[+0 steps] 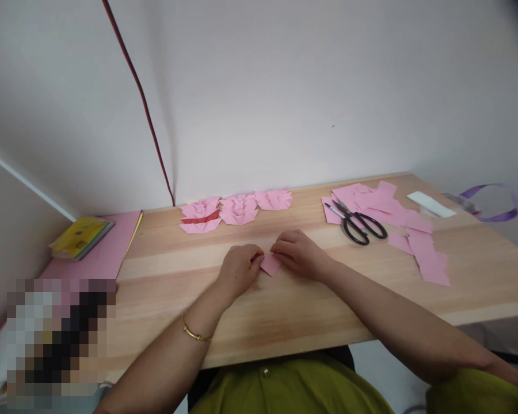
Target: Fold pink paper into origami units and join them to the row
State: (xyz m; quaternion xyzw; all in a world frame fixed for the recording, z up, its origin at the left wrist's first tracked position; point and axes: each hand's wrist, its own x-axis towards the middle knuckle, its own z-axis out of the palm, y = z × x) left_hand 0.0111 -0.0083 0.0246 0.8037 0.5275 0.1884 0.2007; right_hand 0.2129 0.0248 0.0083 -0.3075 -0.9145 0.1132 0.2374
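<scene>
Pink paper (270, 265), one piece, between two hands (240, 268) (301, 256)

Wood tbl (164, 282), folded pink pcs (239, 211), loose pink ppr (423, 253); blk-handled scissors (351, 215)

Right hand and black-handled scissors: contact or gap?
Apart. The head view shows bare wooden tabletop between the right hand, fingers at the small pink paper, and the black-handled scissors.

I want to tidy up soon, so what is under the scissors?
The scissors lie with their blades over pink paper pieces and their nearer handle loop over the wooden tabletop. What they directly cover is hidden, and the number of paper layers can't be told.
</scene>
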